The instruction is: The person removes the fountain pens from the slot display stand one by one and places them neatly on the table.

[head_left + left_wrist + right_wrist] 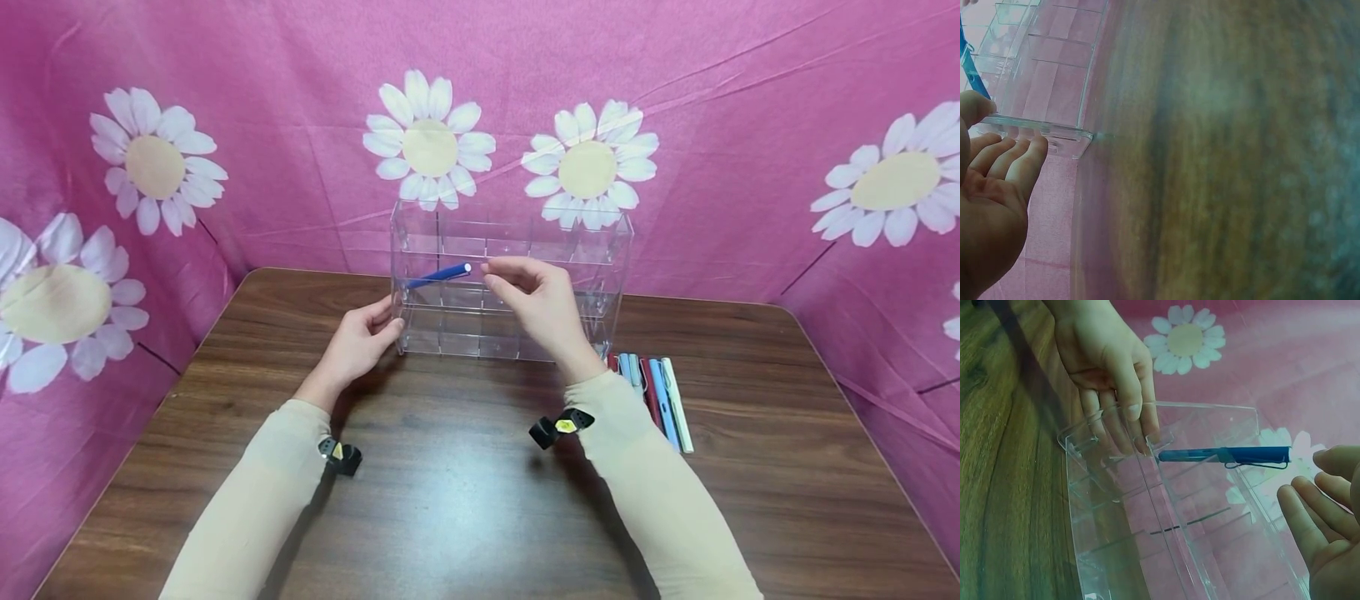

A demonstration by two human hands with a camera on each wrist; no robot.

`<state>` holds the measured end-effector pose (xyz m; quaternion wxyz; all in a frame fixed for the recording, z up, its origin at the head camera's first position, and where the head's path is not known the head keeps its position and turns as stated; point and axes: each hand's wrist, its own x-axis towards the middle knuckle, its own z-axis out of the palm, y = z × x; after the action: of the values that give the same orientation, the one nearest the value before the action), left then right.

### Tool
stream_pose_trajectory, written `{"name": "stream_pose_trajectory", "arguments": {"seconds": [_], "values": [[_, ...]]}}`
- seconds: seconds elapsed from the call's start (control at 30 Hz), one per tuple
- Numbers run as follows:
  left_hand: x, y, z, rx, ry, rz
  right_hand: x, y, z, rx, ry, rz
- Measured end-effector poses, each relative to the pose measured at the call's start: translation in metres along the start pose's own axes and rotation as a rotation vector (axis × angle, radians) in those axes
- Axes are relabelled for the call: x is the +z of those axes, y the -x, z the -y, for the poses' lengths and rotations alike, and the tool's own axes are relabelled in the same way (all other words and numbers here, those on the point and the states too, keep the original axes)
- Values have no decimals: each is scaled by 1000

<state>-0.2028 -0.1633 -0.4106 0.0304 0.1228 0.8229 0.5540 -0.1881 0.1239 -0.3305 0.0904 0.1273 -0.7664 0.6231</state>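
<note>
A clear plastic pen rack [480, 346] with tiers of small compartments stands at the back of the table. My left hand [358, 340] holds its left side wall, thumb on one face and fingers on the other, as the left wrist view shows. A blue pen [438, 275] with a clip leans in the rack's left part, its capped end pointing right and up. Just off that end is my right hand [542, 304], fingers loosely bent and nothing between them. In the right wrist view a gap shows between these fingertips and the pen [1254, 454].
Several pens [663, 400] in red, blue and pale green lie side by side right of the rack, partly hidden by my right forearm. The wooden table [450, 500] ends against a pink cloth [300, 83] with large white flowers, at the back and sides.
</note>
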Motion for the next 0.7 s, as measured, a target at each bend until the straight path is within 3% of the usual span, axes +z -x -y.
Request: {"name": "stream_pose_trajectory", "arguments": {"seconds": [0.23,0.7], "values": [[0,0,0,0,11,2,13,-6,2,15,-34,3],[0,0,0,-6,9,3,32,-13,3,29,42,2]]}}
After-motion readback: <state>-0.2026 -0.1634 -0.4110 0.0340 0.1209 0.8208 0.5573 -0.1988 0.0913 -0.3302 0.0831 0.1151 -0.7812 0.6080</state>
